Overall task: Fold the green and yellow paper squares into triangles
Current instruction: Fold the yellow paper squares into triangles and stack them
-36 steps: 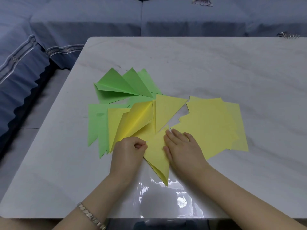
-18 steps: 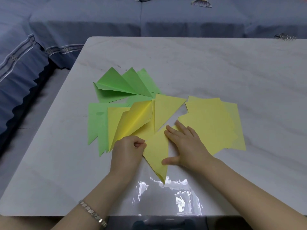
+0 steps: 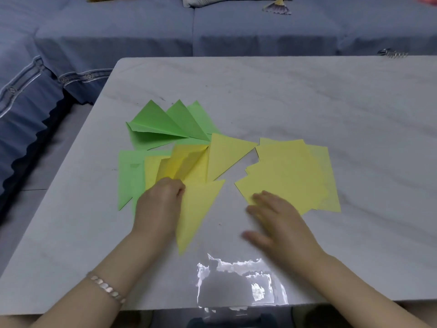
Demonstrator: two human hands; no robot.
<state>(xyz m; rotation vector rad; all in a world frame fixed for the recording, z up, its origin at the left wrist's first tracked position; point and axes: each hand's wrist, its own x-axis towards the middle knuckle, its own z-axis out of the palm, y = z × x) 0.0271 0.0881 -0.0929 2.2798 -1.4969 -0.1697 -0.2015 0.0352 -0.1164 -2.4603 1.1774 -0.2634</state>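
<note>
Bracelet [image 3: 106, 288] sits on the left wrist, nearest. The left hand [image 3: 160, 204] is curled and holds the side of a yellow triangle [image 3: 201, 209] on the tabletop [image 3: 307, 98]. The right hand [image 3: 279, 223] is flat and blurry, fingers touching the pile of yellow squares [image 3: 290, 171]. Green triangles [image 3: 165, 121] lie farther back. A blue sofa [image 3: 142, 31] is behind.

person at the bench, both arms showing | left hand [image 3: 160, 204]: bare, forearm bare as far as shows | left wrist: bracelet [image 3: 106, 288], one strand of small flat oval links, pale silvery-pink, glossy | right hand [image 3: 279, 218]: bare, blurred, forearm likewise bare
</note>
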